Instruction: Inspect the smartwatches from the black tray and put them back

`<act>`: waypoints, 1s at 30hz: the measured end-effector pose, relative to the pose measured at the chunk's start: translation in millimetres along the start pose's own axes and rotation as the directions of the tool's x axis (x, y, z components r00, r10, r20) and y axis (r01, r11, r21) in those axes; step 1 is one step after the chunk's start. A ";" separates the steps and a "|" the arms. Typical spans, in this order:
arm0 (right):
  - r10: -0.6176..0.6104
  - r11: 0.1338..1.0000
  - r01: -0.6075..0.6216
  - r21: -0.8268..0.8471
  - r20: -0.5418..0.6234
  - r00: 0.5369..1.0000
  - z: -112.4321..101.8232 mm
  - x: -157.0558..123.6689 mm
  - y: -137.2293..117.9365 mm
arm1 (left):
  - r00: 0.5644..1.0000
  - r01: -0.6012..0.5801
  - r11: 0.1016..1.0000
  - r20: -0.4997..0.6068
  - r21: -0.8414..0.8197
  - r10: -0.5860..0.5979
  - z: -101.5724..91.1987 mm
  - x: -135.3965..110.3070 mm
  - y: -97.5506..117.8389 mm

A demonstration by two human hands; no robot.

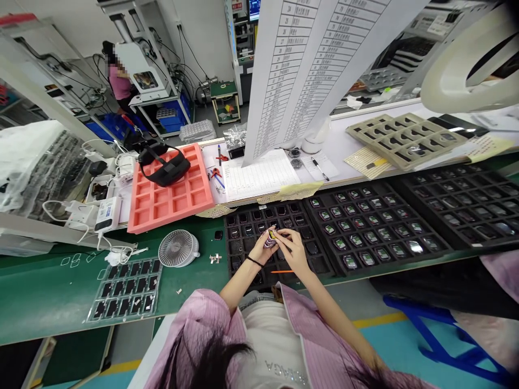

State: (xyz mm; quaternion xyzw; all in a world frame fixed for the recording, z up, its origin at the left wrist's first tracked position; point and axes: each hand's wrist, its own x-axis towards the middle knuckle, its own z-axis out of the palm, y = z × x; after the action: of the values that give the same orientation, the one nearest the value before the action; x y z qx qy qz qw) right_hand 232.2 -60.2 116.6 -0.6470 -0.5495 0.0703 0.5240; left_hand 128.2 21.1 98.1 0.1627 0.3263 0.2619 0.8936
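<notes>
Hanging sheet (292, 65): you can read row numbers 24, 25 | your shirt (279, 369): print upside down, "AGA" legible, rest unclear

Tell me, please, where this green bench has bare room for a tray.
The widest bare patch is the green mat at far left, beside the clear tray. A narrower strip lies between the fan and the black tray under the left hand and right hand, which hold a small part; a clip rests there. Rightwards, black trays sit edge to edge.

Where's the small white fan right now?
In the head view the fan sits on the green mat, below the pink tray and left of the nearest black tray.
</notes>
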 end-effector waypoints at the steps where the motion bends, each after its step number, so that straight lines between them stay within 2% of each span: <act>1: -0.016 1.000 0.016 -0.001 0.000 1.000 -1.3 0.6 1.2 | 1.000 0.018 1.000 0.001 -0.014 -0.018 1.1 -2.1 0.8; 6: -0.120 0.991 0.118 -0.056 -0.030 0.992 0.8 -0.5 -1.9 | 0.998 0.059 0.995 -0.022 -0.077 -0.061 9.0 -10.5 3.7; 12: -0.191 0.949 0.195 -0.248 0.040 0.981 6.4 -15.6 -11.1 | 0.994 0.109 0.983 -0.009 -0.149 -0.112 19.5 -13.9 0.1; 15: -0.147 0.954 0.157 -0.255 0.056 0.988 7.2 -22.8 -7.9 | 0.993 0.113 0.988 -0.006 -0.105 -0.114 17.4 -12.7 -4.8; 18: -0.055 0.971 0.071 -0.230 0.075 0.996 9.3 -28.5 0.8 | 0.994 0.108 0.994 -0.010 -0.024 -0.108 7.4 -4.1 -8.1; 20: 0.012 0.977 0.011 -0.214 0.107 0.994 9.6 -31.6 9.3 | 0.996 0.087 0.992 0.001 0.091 -0.087 -2.3 8.9 -8.0; 21: 0.048 0.978 -0.023 -0.208 0.116 0.992 8.6 -33.4 14.4 | 0.999 0.044 0.976 0.011 0.214 -0.047 -7.5 17.7 -7.4; 22: 0.087 0.977 -0.063 -0.202 0.112 0.990 6.4 -35.6 19.9 | 1.000 -0.014 0.930 0.027 0.368 0.005 -12.5 27.8 -6.6; 23: 0.129 0.974 -0.109 -0.197 0.091 0.988 2.8 -38.3 25.7 | 0.997 -0.076 0.847 0.047 0.526 0.060 -17.1 38.9 -5.9; 25: 0.212 0.960 -0.207 -0.187 0.008 0.977 -8.2 -46.4 37.9 | 0.986 -0.154 0.633 0.079 0.758 0.145 -24.6 61.9 -5.8; 27: 0.290 0.937 -0.298 -0.184 -0.071 0.954 -22.5 -58.6 49.8 | 0.979 -0.166 0.478 0.088 0.863 0.182 -29.2 83.0 -8.2; 30: 0.393 0.894 -0.407 -0.188 -0.110 0.913 -42.1 -82.9 64.5 | 0.976 -0.182 0.290 0.136 0.939 0.171 -31.1 106.9 -15.1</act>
State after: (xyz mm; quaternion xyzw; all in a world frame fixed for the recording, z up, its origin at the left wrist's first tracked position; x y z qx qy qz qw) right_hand 269.3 -140.7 46.2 -0.7991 -0.3904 0.0964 0.4469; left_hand 182.4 74.0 15.1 0.6910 0.3933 0.1169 0.5951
